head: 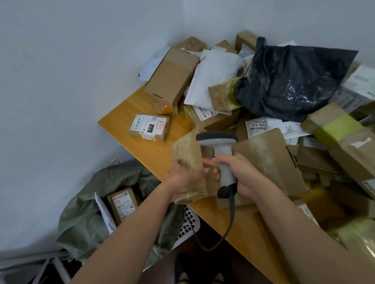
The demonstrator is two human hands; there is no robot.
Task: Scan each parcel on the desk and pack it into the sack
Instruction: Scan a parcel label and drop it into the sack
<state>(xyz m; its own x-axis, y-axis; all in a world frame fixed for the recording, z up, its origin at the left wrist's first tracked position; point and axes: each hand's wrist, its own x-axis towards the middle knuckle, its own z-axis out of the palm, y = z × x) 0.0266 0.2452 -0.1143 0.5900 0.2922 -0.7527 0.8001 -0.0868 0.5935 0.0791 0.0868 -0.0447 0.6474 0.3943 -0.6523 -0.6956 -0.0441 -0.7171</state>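
Over the desk (140, 114) edge — scanner (223, 152) in right hand (239, 175), brown parcel (189, 161) in left hand (185, 179).

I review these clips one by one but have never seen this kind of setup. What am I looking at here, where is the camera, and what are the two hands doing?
There is one picture, from a camera worn on a person's head, looking forward and down; no robot is involved. The right hand grips a grey barcode scanner by its handle, its cable hanging off the desk edge. The left hand holds a brown paper parcel at the edge of the wooden desk, which carries a heap of boxes and mailers, including a black plastic bag. Below on the left, a green sack stands open with a labelled box inside.
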